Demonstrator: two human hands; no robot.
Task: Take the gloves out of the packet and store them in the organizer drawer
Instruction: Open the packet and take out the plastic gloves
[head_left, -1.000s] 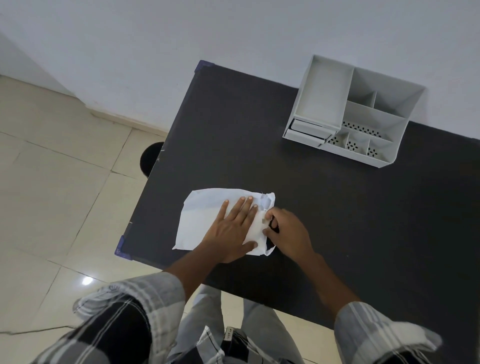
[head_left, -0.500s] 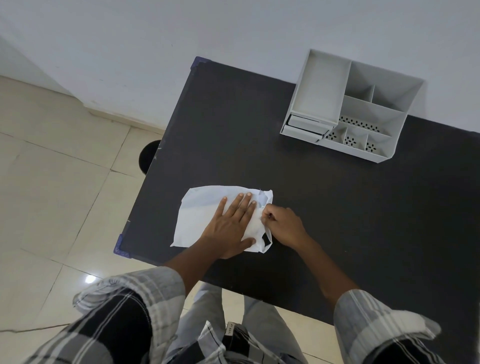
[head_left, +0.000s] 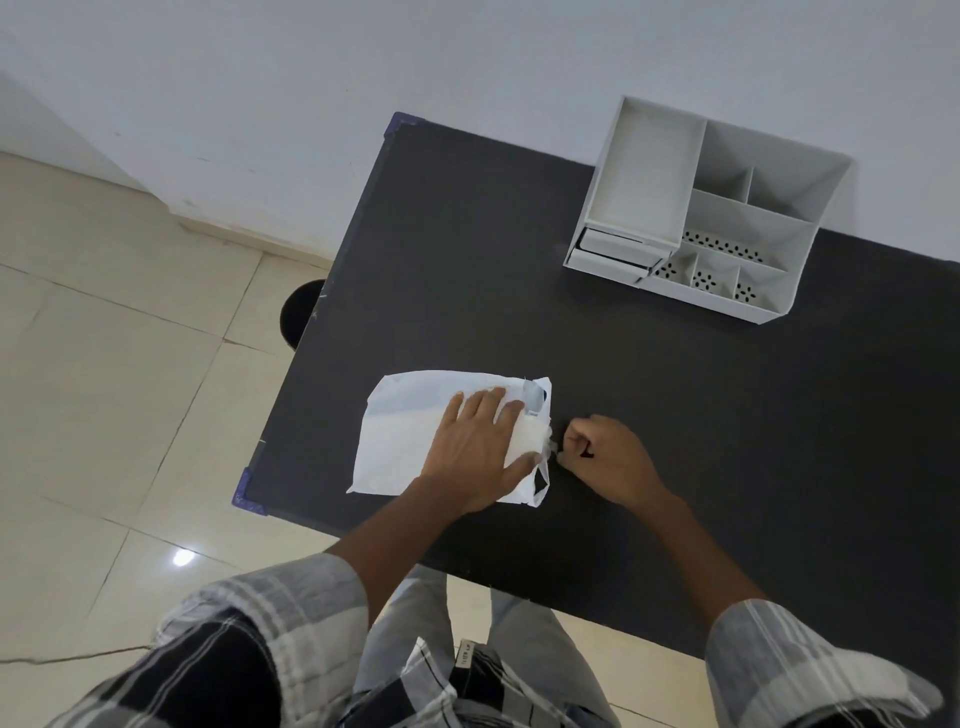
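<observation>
A white packet (head_left: 410, 431) lies flat near the front left corner of the black table (head_left: 701, 441). My left hand (head_left: 480, 449) presses down on its right half, palm flat and fingers spread. My right hand (head_left: 608, 460) is closed just right of the packet's torn open end, pinching a thin translucent bit of glove (head_left: 549, 448) that sticks out of it. The rest of the gloves is hidden inside. The white organizer (head_left: 769, 312) stands at the back right against the wall, with its small drawer (head_left: 615, 249) at its front left corner.
The table's left edge drops to a tiled floor, where a round black object (head_left: 301, 319) sits partly under the table. A white wall runs behind the table. Bare tabletop lies between the packet and the organizer.
My right hand has drawn back to the right, from on top of the packet's open end to just beside it. My left hand stays flat on the packet.
</observation>
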